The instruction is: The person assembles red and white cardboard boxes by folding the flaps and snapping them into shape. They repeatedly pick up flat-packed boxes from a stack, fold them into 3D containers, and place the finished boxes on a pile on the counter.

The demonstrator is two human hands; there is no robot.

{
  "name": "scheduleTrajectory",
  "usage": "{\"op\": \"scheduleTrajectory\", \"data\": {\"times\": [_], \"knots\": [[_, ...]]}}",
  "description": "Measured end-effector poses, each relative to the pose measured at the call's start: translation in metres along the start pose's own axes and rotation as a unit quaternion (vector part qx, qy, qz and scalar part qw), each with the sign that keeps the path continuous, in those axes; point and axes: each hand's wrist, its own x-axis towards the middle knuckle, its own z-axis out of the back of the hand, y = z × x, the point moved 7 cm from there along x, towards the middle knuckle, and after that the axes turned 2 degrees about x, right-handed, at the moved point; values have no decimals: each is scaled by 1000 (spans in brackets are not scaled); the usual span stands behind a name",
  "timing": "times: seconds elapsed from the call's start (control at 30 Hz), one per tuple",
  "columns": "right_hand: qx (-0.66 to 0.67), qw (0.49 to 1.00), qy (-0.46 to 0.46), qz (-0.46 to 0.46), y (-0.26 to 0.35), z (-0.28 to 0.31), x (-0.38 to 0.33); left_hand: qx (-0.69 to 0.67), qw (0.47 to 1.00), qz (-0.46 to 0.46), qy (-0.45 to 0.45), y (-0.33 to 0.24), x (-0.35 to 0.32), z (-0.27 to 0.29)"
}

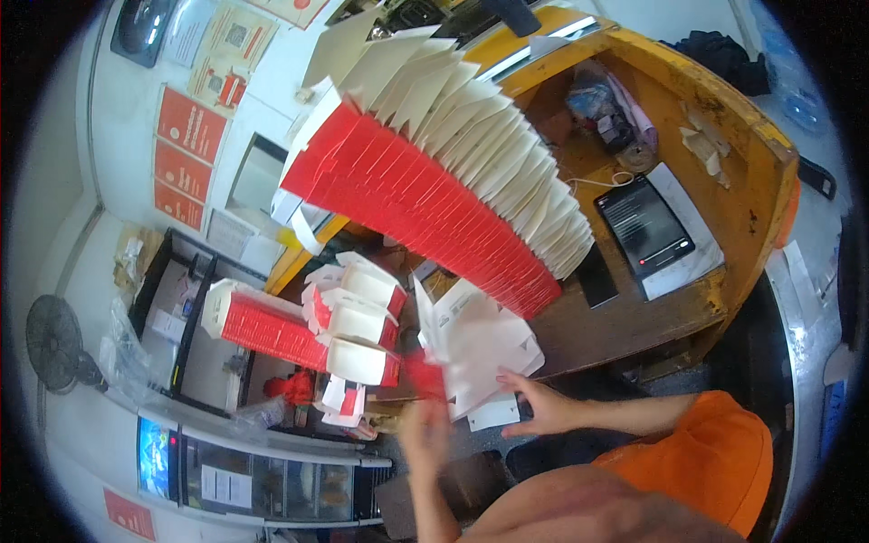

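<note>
My left hand [425, 433] is blurred by motion just below a flat red-and-white carton blank [424, 373]; it seems to grip the blank's lower edge. My right hand [541, 407] rests with fingers spread on a loose pile of white flat carton blanks [480, 339] on the wooden counter. Behind them a long nested row of folded red-and-white boxes [434, 195] leans across the counter. Three assembled boxes [358, 321] are stacked at the left of the pile.
A tablet [644, 226] lies on white paper on the yellow wooden counter [760, 181], with a dark phone [597, 276] beside it. Another nested row of red boxes [262, 328] sits at left. A fan [56, 342] and a glass-fronted cooler [272, 480] stand below left.
</note>
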Motion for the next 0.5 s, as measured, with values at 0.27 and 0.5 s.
{"op": "scheduleTrajectory", "data": {"times": [0.27, 0.5], "knots": [[162, 975, -60, -144, -37, -38, -89, -353, 879, 220, 235, -41, -138, -76], [-39, 970, 230, -72, 3, -56, -103, -494, 806, 322, 41, -17, -157, -97]]}}
